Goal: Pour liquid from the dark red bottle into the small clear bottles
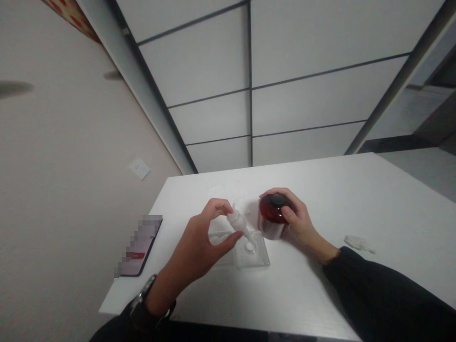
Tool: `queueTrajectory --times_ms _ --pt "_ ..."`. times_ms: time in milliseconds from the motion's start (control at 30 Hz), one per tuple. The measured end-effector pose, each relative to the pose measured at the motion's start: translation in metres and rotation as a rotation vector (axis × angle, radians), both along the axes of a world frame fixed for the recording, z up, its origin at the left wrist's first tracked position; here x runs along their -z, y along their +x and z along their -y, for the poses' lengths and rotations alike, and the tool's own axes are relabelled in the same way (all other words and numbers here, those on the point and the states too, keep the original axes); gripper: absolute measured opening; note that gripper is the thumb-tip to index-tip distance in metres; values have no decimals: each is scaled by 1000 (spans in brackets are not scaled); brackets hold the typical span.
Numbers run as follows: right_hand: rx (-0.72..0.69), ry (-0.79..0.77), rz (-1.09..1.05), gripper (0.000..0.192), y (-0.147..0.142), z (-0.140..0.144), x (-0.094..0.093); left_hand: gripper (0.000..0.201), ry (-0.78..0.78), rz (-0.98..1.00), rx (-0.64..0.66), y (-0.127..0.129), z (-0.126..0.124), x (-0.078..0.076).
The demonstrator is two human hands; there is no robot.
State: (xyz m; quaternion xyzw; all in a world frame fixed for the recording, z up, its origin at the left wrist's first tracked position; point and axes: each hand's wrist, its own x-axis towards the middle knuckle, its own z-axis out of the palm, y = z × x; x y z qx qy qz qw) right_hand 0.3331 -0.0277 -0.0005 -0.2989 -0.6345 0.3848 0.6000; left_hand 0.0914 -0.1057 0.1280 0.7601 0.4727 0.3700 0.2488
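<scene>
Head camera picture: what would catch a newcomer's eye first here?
The dark red jar stands out at the middle of the white table, with the right hand over its lid. Beside it, the left hand pinches a small clear dropper above a clear tray.

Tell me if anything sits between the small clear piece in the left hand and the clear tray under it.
Nothing visible does. The left hand pinches the small clear piece, whose tip angles down over the clear tray. The dark red jar under the right hand stands beside the tray.

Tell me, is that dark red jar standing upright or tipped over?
Upright. The dark red jar stands on its base on the white table, lid facing up, with the right hand wrapped around it.
</scene>
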Motion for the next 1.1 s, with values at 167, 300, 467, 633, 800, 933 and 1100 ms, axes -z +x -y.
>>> queueTrajectory --times_ms 167,300,467,633,800,933,1100 --pt "21 17 29 50 0 0 -3 30 127 -160 5 -1 5 -1" --pt "14 4 18 50 1 0 -4 33 170 -171 25 -2 12 -3" --pt "16 28 44 50 2 0 -6 35 165 -199 2 0 17 -7" --pt "12 25 42 50 2 0 -7 37 59 -318 41 4 15 6" --pt "0 26 29 49 1 0 -8 40 -13 -431 64 9 12 23" --pt "-3 15 25 49 0 1 -10 43 34 -462 27 12 11 32" --pt "9 1 22 52 0 2 -11 40 147 -474 88 10 12 35"
